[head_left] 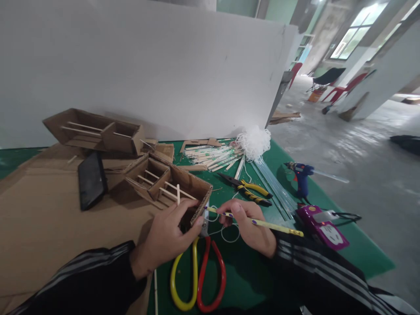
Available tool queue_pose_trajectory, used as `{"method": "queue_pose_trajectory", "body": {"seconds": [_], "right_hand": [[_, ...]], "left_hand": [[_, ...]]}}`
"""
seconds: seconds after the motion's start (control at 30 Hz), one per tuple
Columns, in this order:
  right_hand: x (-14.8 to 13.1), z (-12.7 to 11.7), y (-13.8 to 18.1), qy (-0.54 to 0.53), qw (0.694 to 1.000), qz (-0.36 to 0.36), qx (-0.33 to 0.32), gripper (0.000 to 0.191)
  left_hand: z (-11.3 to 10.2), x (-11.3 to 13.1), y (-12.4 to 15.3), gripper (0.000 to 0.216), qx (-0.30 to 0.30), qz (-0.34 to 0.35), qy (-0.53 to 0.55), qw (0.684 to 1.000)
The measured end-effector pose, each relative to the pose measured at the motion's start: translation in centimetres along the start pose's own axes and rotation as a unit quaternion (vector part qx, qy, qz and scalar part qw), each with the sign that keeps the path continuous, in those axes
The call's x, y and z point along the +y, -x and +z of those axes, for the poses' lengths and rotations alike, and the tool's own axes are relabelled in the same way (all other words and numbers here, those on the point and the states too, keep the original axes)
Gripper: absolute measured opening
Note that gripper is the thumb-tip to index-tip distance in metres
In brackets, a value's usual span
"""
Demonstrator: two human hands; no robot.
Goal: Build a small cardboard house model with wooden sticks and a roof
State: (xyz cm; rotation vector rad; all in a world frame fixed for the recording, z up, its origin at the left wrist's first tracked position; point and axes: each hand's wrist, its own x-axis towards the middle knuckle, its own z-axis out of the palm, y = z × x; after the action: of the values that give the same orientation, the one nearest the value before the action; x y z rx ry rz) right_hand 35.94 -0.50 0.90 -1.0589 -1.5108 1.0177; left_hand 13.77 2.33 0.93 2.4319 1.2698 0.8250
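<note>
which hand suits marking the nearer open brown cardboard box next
Likely the right hand: it holds the thin yellow pencil with purple spots, its tip beside the open brown cardboard box. The left hand grips that box's end.

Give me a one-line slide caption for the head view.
The left hand grips a cardboard box while the right hand holds a pencil close to its end; scissors lie nearby.

pliers [243, 184] lie right of the nearer box [189, 179].

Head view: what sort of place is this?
Probably a makeshift craft workshop, judging by the blue glue gun, the yellow-and-black pliers and the nearer cardboard box being worked on.
</note>
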Motion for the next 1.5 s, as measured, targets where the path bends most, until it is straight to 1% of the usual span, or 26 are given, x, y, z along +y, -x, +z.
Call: {"method": "queue_pose_trajectory", "body": {"seconds": [0.13,0.23,0.47,0.67,1.13,1.27,1.37,1.5], "right_hand": [[0.3,0.1,-0.1,-0.007,1.0,0.001,-0.018,0.047],[0.1,0.0,-0.1,-0.004,1.0,-0.007,-0.016,0.047],[-0.9,-0.3,0.0,0.002,0.999,-0.002,0.045,0.055],[-0.6,-0.2,-0.2,0.022,1.0,-0.006,0.012,0.058],[0.3,0.0,0.0,0.005,1.0,-0.014,0.002,0.049],[0.2,0.0,0.0,0.006,1.0,-0.015,-0.005,0.048],[-0.3,-0.1,0.0,0.011,1.0,-0.021,0.017,0.052],[-0.7,-0.2,0.1,0.011,0.999,-0.009,0.048,0.056]], "left_hand": [[0.1,-0.1,0.0,0.026,0.012,0.015,-0.004,1.0],[0.2,-0.2,0.0,0.025,0.023,0.027,-0.007,0.999],[0.3,-0.2,0.0,0.024,0.026,0.028,-0.021,0.999],[0.1,-0.1,0.0,0.022,0.017,0.02,-0.013,1.0],[0.0,0.0,0.0,0.023,0.019,0.018,-0.013,1.0],[0.2,-0.1,0.0,0.024,0.018,0.019,-0.014,1.0],[0.2,-0.2,0.0,0.025,0.023,0.02,-0.018,0.999],[0.2,-0.1,0.0,0.025,0.025,0.02,-0.017,0.999]]}}
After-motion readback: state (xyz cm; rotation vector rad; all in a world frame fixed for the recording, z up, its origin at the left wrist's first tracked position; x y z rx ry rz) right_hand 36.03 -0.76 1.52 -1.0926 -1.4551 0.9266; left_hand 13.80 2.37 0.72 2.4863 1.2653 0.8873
